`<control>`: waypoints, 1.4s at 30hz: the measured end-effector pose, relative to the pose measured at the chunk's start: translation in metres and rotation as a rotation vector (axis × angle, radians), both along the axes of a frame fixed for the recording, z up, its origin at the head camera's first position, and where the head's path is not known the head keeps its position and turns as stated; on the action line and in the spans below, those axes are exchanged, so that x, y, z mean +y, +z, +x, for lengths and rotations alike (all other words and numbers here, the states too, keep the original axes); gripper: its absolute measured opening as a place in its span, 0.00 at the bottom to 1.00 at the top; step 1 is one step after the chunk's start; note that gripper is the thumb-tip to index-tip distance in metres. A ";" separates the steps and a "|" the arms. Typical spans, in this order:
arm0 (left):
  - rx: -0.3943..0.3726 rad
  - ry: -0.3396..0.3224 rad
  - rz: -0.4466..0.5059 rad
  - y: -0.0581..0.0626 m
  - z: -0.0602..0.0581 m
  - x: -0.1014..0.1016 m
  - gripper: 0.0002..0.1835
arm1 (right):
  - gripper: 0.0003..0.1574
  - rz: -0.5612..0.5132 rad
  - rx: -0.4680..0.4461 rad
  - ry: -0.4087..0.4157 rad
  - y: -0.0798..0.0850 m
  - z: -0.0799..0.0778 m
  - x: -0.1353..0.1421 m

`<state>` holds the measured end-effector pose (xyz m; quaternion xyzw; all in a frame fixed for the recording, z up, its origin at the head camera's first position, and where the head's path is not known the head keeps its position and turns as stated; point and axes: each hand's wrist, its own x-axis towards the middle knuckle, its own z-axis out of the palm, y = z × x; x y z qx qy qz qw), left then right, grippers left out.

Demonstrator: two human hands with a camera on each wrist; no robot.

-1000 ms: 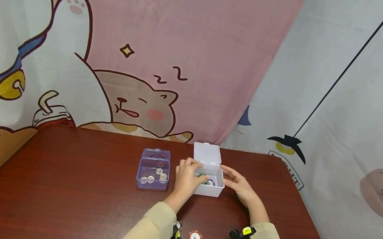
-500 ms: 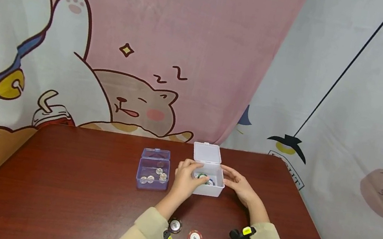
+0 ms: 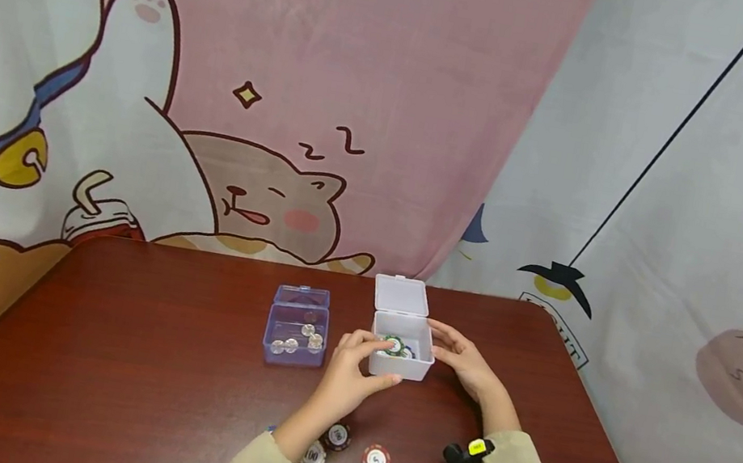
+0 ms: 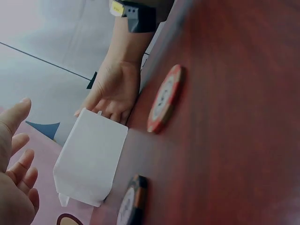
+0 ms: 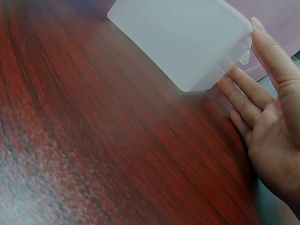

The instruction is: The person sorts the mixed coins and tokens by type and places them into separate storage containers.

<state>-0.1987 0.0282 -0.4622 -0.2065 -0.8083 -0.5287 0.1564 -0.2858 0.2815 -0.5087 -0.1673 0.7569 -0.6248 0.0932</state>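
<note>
An open white plastic box [image 3: 398,369] stands on the table, its lid [image 3: 401,295] tipped back. Inside lie a green poker chip [image 3: 394,345] and a blue one [image 3: 408,352]. My left hand [image 3: 345,379] hovers at the box's front left, thumb and fingers spread apart with nothing between them. Against the box's right side rest the fingers of my right hand [image 3: 467,364]; its thumb [image 5: 269,47] touches the near corner in the right wrist view. Near my left forearm lie a black chip [image 3: 338,436] and a chip marked 100 [image 3: 314,458], partly covered.
A red chip [image 3: 376,461] lies flat on the brown table [image 3: 167,394] between my forearms. Left of the white box, a translucent purple box [image 3: 291,360] stands with its lid up and several silvery coins [image 3: 291,345] inside. A cartoon-printed cloth [image 3: 400,105] hangs behind the table.
My left hand has drawn back from over the white box, toward me, its thumb and fingers spreading. More chips show beside my left forearm. My right hand has stayed at the box.
</note>
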 end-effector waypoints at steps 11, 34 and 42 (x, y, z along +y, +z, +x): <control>0.071 -0.125 -0.047 -0.007 0.024 -0.011 0.25 | 0.30 -0.012 -0.022 -0.021 0.003 0.002 -0.002; 0.074 -0.425 -0.367 -0.033 0.043 -0.024 0.27 | 0.30 -0.034 -0.022 -0.001 0.004 0.003 -0.002; 0.083 -0.455 -0.459 -0.036 0.045 -0.023 0.29 | 0.30 -0.024 -0.022 -0.012 0.003 0.002 -0.002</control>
